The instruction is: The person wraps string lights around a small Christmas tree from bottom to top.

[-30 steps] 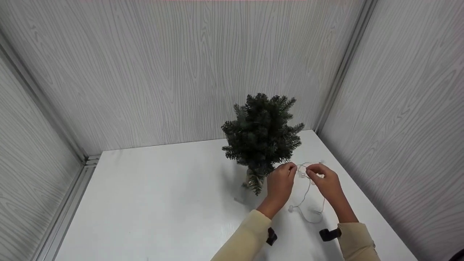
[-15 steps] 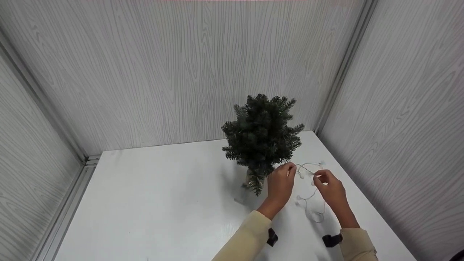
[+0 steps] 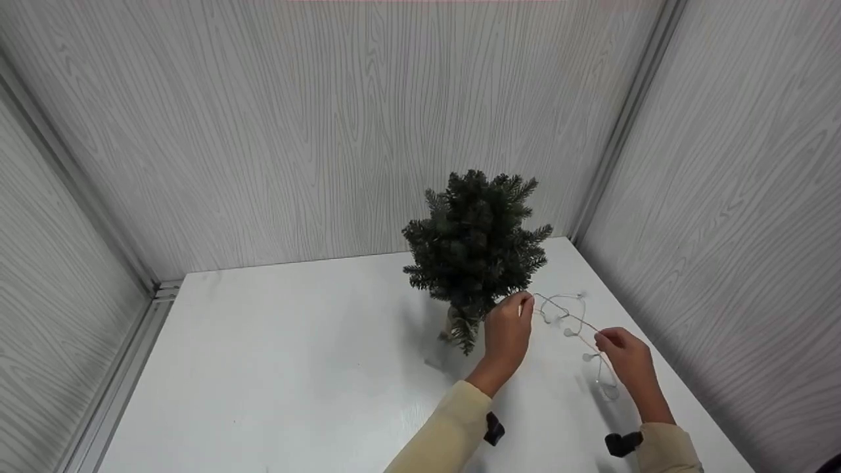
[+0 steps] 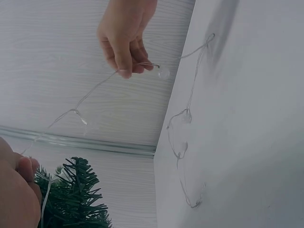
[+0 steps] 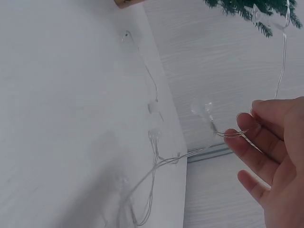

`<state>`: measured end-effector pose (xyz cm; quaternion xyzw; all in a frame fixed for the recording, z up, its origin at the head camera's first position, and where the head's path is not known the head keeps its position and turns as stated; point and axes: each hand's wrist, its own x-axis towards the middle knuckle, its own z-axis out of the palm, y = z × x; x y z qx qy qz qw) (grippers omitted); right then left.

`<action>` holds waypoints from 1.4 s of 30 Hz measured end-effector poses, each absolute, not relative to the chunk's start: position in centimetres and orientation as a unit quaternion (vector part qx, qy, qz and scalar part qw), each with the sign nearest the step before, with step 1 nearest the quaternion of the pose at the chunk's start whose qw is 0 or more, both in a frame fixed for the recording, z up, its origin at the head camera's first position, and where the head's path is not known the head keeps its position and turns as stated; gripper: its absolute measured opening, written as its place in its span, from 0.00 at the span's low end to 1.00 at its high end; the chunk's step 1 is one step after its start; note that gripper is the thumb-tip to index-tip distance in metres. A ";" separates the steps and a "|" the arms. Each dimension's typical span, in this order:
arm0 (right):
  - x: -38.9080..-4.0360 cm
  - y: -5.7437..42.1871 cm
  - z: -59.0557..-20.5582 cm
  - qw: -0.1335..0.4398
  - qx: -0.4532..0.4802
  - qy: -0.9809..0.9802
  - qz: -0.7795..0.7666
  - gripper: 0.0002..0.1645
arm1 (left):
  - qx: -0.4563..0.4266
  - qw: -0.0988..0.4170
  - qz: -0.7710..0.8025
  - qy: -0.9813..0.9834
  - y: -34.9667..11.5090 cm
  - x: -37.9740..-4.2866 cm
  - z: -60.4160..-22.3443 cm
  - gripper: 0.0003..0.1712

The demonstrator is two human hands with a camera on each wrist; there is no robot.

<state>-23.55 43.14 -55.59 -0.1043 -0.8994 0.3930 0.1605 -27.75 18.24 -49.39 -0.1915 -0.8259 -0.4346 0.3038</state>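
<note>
A string of clear fairy lights (image 3: 578,320) stretches between the two hands at the right of the small green artificial Christmas tree (image 3: 473,243). My left hand (image 3: 509,332) pinches the wire close to the lower branches on the tree's right side. The wire slants down to my right hand (image 3: 629,361), which pinches it between thumb and fingertips, clear in the right wrist view, where a transparent bulb (image 5: 202,108) hangs just past the fingers. In the left wrist view another length of wire (image 4: 190,95) with clear bulbs trails near the white tabletop.
The tree's pale base (image 3: 452,322) stands on the white table (image 3: 276,368). A small translucent piece (image 3: 433,363) lies in front of it. Grey wood-grain panels (image 3: 295,131) enclose the back and sides, with the right panel (image 3: 742,263) close beyond my right hand.
My right hand has moved right and toward me, drawing the wire out straighter from the left hand. The dangling loop has shifted right with it. Left hand and tree stay nearly still.
</note>
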 end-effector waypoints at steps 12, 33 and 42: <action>-22.3 46.9 -57.4 0.135 -0.151 -0.893 0.401 0.28 | -0.181 0.301 -0.454 -0.819 18.2 -27.6 -49.6 0.08; -24.0 42.1 -48.5 0.234 -0.113 -0.707 0.657 0.12 | -0.177 0.314 -0.309 -0.880 19.6 -27.6 -49.3 0.12; -25.4 38.5 -45.9 0.242 -0.086 -0.673 0.693 0.11 | -0.271 0.288 -0.302 -0.867 20.4 -27.5 -43.7 0.13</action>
